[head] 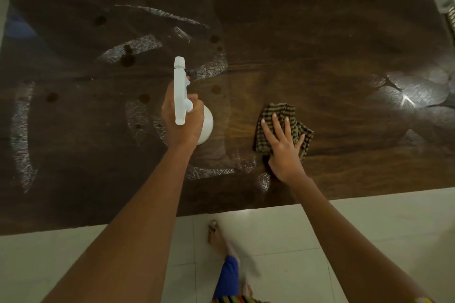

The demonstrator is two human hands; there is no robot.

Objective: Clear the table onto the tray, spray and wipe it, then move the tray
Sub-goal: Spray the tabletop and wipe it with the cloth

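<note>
Over the table (320,44), our left hand (170,115) grips the sprayer (179,91), aimed ahead. Our right hand (285,152), fingers (277,125) straight, presses the cloth (283,110) to wipe

Left forearm (138,216) and right forearm (344,233) bare. Multicoloured striped garment (236,299) hem above a blue trouser leg (227,275); foot (216,236) bare.

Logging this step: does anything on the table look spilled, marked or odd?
Yes. Whitish wet streaks and several dark round spots cover the left half of the table, not yet wiped. The left hand grips the spray bottle above them; the right hand presses the checked cloth flat further right. Nothing looks damaged.
</note>
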